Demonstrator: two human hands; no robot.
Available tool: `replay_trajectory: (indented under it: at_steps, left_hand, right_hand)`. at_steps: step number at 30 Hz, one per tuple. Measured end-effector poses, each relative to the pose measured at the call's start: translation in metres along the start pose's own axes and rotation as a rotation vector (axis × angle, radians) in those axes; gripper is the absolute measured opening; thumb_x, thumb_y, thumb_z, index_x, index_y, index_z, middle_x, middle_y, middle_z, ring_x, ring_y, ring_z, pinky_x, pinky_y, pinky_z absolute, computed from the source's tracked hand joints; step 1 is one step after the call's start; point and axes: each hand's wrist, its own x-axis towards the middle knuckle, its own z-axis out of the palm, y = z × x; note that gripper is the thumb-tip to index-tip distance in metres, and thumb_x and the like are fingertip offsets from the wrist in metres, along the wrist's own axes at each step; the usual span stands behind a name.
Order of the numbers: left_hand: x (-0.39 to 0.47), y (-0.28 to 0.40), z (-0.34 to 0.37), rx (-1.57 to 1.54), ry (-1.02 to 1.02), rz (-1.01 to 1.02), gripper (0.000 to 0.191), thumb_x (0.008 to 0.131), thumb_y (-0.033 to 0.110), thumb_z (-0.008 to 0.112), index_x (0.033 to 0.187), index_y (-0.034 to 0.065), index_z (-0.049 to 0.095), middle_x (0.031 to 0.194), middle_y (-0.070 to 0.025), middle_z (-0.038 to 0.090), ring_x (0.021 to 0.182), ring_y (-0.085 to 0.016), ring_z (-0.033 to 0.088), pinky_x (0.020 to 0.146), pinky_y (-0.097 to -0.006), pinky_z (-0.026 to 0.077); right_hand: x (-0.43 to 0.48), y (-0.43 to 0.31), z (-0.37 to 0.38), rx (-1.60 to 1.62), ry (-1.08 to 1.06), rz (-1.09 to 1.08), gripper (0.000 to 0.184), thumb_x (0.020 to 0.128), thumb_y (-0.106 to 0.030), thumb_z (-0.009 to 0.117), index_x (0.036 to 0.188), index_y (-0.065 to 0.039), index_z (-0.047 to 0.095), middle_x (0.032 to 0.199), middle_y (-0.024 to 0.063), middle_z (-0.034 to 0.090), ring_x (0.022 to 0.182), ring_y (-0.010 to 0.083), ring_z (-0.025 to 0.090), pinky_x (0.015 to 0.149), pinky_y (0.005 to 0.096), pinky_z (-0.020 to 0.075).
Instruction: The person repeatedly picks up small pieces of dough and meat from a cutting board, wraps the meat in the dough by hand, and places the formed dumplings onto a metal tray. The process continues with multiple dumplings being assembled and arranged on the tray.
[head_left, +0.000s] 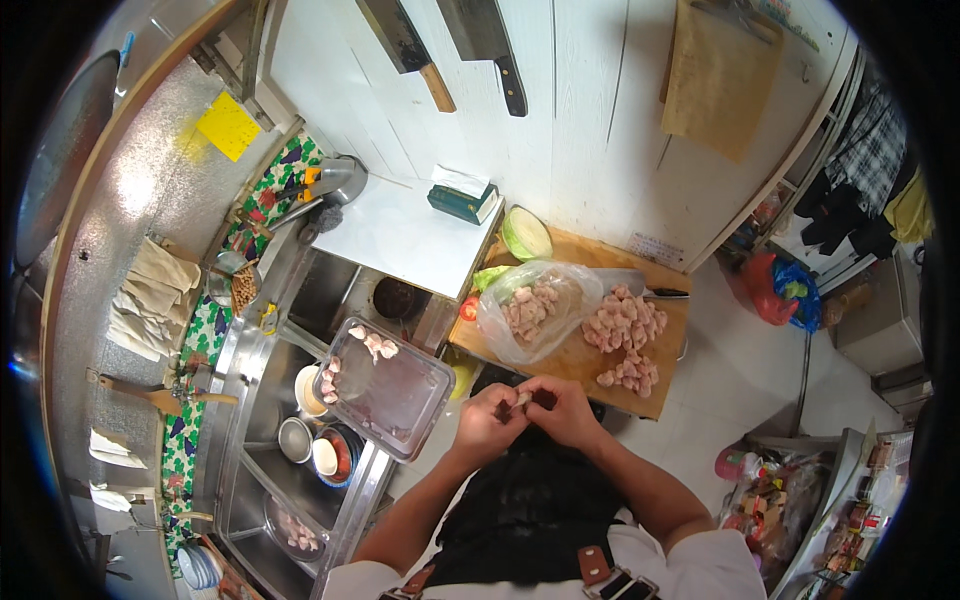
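Both hands meet in front of the black apron, fingertips closed around a small pale piece (524, 399), possibly a garlic clove. My left hand (491, 422) and my right hand (562, 411) pinch it between them. On the left, a clear plastic tray (397, 397) rests on the sink's edge with several pinkish-white cloves along its far and left sides. Beyond my hands, a wooden cutting board (555, 367) bears piles of cut raw meat (619, 319), an open plastic bag (577, 289) with more meat, a halved cabbage (527, 234), a tomato piece (469, 308) and a knife (666, 292).
The steel sink (259, 480) holds several bowls and a strainer (295, 440). A tissue box (465, 199) stands on a white board (405, 232). Two cleavers (480, 37) hang on the wall. A bin with plastic packaging (772, 502) is at lower right.
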Motion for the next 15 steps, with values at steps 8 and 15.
replay_trajectory:
  at_steps: [8,15]
  left_hand:
    - [0.005,-0.02,0.005,-0.349,-0.028,-0.223,0.014,0.087,-0.003,0.071,0.084,0.0031,0.059,0.078,0.0014,0.061,0.062,-0.006,0.054,0.054,-0.0235,0.043]
    - [0.005,-0.031,-0.003,-0.839,-0.058,-0.427,0.005,0.088,0.002,0.064,0.093,0.0012,0.063,0.084,-0.0044,0.065,0.066,-0.008,0.057,0.057,-0.022,0.043]
  right_hand:
    - [0.0,-0.003,0.003,0.023,0.076,0.045,0.021,0.088,-0.002,0.074,0.109,0.001,0.072,0.094,0.0017,0.073,0.083,0.0052,0.063,0.076,0.023,0.0527]
    - [0.0,-0.01,0.003,0.204,0.038,0.083,0.025,0.089,0.003,0.069,0.115,0.003,0.07,0.095,0.0053,0.073,0.082,0.0083,0.065,0.072,0.0243,0.0538]
